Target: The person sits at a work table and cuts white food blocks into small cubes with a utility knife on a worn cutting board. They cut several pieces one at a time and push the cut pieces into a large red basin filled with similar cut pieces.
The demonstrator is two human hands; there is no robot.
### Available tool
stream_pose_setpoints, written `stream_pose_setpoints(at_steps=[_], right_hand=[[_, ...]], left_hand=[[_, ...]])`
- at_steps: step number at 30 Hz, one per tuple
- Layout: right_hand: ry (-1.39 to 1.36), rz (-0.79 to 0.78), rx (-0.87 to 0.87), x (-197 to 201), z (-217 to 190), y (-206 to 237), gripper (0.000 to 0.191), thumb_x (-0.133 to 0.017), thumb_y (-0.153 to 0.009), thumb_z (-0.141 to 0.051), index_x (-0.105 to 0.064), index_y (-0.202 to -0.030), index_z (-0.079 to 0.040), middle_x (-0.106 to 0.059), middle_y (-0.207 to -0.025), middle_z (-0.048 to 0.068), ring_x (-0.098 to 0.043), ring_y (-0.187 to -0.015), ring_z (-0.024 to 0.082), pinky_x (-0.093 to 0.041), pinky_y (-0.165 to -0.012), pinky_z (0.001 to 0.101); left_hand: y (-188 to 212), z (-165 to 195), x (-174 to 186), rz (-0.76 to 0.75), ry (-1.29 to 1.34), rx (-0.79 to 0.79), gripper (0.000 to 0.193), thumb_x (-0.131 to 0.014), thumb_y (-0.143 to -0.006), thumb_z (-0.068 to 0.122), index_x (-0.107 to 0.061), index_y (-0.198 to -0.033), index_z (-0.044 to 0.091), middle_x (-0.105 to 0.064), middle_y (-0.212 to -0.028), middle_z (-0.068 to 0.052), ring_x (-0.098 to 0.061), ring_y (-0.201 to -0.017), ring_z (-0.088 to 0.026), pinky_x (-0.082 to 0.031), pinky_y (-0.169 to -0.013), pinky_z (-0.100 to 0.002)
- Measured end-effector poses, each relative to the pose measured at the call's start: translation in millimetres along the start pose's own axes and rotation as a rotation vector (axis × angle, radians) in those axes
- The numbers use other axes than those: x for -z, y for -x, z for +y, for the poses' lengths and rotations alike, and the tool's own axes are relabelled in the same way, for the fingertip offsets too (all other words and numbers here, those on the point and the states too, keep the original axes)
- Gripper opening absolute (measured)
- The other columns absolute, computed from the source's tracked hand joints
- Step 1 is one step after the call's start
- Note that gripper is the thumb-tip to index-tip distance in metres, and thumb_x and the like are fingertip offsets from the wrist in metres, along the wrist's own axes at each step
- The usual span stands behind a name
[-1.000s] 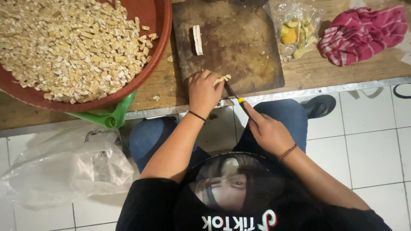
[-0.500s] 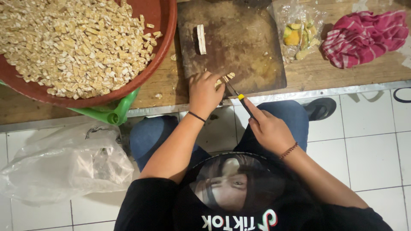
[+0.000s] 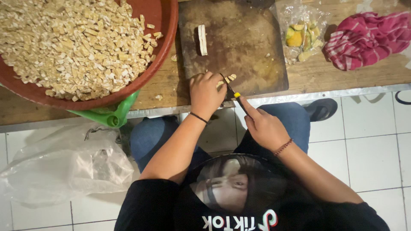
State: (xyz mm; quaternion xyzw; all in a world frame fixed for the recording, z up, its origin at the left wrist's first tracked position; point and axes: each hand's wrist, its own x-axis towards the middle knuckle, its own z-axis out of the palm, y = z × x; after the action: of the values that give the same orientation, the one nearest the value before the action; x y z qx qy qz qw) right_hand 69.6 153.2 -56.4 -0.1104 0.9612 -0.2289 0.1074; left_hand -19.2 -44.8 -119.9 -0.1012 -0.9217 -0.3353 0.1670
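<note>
My left hand [image 3: 206,95] is curled over small pale food pieces [image 3: 229,78] at the near edge of a dark wooden cutting board [image 3: 248,47]. My right hand [image 3: 262,125] grips a knife [image 3: 233,95] with a dark handle and a yellow band, its blade against those pieces beside my left fingers. A pale uncut strip [image 3: 202,39] lies farther up the board. A big red bowl [image 3: 165,25] at the left is heaped with small cut cubes [image 3: 77,42].
A clear bag of yellow-green pieces [image 3: 302,36] and a pink striped cloth [image 3: 368,38] lie on the wooden table [image 3: 321,75] at the right. A green container [image 3: 113,115] sits under the bowl. A crumpled plastic bag [image 3: 55,167] lies on the white tiled floor.
The view has shifted slightly. My hands stay at the board's near edge, the knife working in small moves on the pieces under my left fingers.
</note>
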Motion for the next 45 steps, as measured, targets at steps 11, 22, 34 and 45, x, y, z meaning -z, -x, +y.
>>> stream_pose_setpoints(at_steps=[11,22,34,45], right_hand=[[-0.054,0.001,-0.015,9,9,35,0.062,-0.057,-0.096,-0.020,-0.041,-0.155,-0.026,-0.072,-0.101,0.021,-0.068,-0.083,0.046,-0.054,-0.073,0.0534],[-0.054,0.052,0.018,11,-12,35,0.062,-0.057,-0.096,-0.020,-0.041,-0.155,-0.026,-0.070,-0.098,0.019,-0.068,-0.080,0.044,-0.054,-0.070,0.0528],[0.027,0.044,0.034,-2,-11,11,0.061,-0.057,-0.097,-0.019,-0.042,-0.156,-0.024,-0.069,-0.088,0.021,-0.066,-0.072,0.045,-0.053,-0.066,0.0557],[-0.013,0.006,0.010,-10,2,27,0.063,-0.057,-0.095,-0.018,-0.041,-0.156,-0.023,-0.070,-0.091,0.021,-0.068,-0.078,0.044,-0.054,-0.070,0.0533]], left_hand=[[8,2,2,0.028,0.003,-0.023,0.022,-0.079,-0.079,0.026,-0.073,-0.094,0.011,-0.067,-0.092,-0.009,-0.062,-0.096,-0.034,-0.046,-0.089,-0.049],[18,-3,8,-0.011,0.062,-0.028,0.024,-0.076,-0.079,0.021,-0.075,-0.102,0.012,-0.066,-0.094,-0.009,-0.063,-0.099,-0.034,-0.045,-0.090,-0.048],[11,-6,6,-0.032,0.007,-0.009,0.020,-0.076,-0.081,0.023,-0.075,-0.098,0.013,-0.067,-0.092,-0.008,-0.064,-0.096,-0.034,-0.046,-0.090,-0.049],[12,-4,6,-0.012,-0.002,-0.011,0.015,-0.077,-0.080,0.023,-0.072,-0.091,0.013,-0.066,-0.089,-0.009,-0.063,-0.093,-0.034,-0.046,-0.087,-0.049]])
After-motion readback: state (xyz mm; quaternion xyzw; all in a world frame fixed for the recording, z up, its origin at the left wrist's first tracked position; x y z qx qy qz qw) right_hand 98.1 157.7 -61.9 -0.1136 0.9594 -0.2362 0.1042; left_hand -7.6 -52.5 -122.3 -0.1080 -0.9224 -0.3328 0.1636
